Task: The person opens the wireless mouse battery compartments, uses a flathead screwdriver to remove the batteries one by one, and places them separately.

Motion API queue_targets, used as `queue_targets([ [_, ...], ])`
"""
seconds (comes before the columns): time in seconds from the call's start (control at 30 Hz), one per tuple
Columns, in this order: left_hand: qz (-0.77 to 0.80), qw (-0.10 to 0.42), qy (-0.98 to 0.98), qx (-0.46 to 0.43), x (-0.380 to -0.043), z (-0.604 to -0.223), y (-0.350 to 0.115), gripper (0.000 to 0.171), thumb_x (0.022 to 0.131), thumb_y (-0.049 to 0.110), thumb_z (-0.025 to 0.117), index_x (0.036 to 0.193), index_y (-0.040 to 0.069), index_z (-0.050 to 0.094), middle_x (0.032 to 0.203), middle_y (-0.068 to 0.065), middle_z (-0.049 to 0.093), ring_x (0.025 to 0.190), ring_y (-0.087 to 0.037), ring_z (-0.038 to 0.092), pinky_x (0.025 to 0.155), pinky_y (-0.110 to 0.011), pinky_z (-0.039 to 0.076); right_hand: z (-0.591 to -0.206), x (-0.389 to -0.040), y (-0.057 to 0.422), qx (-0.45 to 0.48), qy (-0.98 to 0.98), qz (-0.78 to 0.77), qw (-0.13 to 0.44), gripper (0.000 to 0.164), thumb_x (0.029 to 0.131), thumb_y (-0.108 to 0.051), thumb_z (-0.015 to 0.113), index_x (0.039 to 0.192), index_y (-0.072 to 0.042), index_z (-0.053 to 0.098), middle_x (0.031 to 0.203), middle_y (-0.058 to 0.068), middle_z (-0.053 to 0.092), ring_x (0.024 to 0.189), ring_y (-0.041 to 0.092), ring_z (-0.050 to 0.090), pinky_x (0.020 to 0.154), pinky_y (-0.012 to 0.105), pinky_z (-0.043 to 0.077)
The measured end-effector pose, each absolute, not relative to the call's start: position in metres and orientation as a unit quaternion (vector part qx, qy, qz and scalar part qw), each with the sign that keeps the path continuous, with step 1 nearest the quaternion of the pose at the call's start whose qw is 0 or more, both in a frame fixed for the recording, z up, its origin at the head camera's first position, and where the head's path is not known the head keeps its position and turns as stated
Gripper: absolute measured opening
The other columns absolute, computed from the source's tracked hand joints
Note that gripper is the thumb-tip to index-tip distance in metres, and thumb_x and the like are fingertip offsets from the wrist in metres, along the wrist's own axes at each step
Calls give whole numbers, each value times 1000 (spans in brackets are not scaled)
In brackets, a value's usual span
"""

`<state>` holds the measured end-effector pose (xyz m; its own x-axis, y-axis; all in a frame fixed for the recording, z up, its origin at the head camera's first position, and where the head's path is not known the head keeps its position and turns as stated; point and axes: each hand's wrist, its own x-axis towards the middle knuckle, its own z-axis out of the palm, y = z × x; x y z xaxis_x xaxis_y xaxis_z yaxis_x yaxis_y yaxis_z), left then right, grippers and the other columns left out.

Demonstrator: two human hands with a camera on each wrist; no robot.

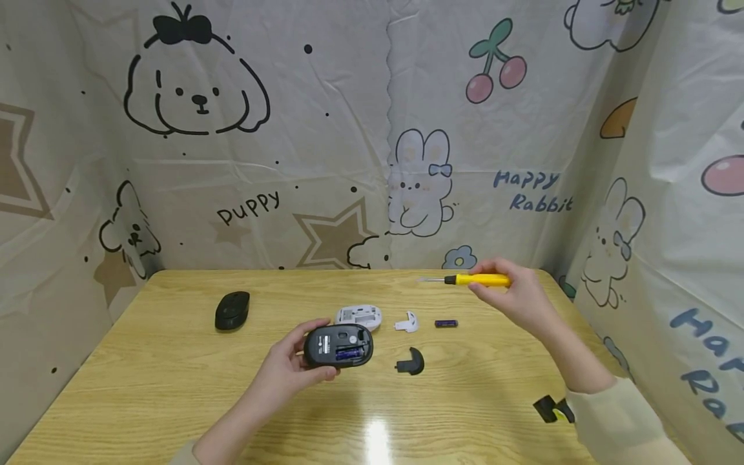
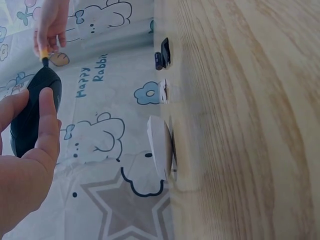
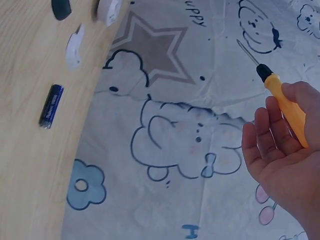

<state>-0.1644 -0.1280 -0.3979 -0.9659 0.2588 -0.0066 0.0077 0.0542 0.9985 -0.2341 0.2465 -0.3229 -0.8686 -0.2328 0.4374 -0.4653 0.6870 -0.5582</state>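
Note:
My left hand (image 1: 290,358) grips a black computer mouse (image 1: 325,345) by its edges, its underside turned up toward the head camera. The battery bay is uncovered, and a dark blue battery (image 1: 349,354) lies inside. Off to the right, my right hand (image 1: 517,294) pinches a yellow-handled screwdriver (image 1: 482,279), its metal shaft pointing left above the far part of the table. In the right wrist view, thumb and fingers hold the yellow handle (image 3: 287,102). A black battery cover (image 1: 411,361) lies on the table to the right of the held mouse.
Behind the held mouse lies an overturned white mouse (image 1: 363,315), with a white cover (image 1: 408,322) and a loose battery (image 1: 446,323) to its right. Another black mouse (image 1: 232,310) sits at the left. A small black object (image 1: 546,409) lies beside the right sleeve. Printed curtains surround the wooden table (image 1: 157,387).

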Motion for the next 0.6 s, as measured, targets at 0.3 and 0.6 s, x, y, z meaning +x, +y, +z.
queue_targets([
  [0.3, 681, 91, 721, 88, -164, -394, -127, 75, 72, 6, 80, 137, 19, 45, 126, -24, 47, 96, -28, 65, 78, -34, 57, -308, -214, 229, 246, -880, 357, 195, 20, 80, -12, 76, 98, -11, 66, 96, 4, 67, 70, 13, 54, 59, 18, 51],
  [0.6, 680, 79, 724, 87, -163, -391, -126, 74, 71, 5, 81, 134, 18, 45, 127, -23, 50, 100, -28, 64, 80, -32, 57, -302, -198, 217, 312, -850, 362, 220, 25, 75, -2, 78, 93, -14, 65, 94, 0, 67, 71, 10, 55, 60, 18, 52],
])
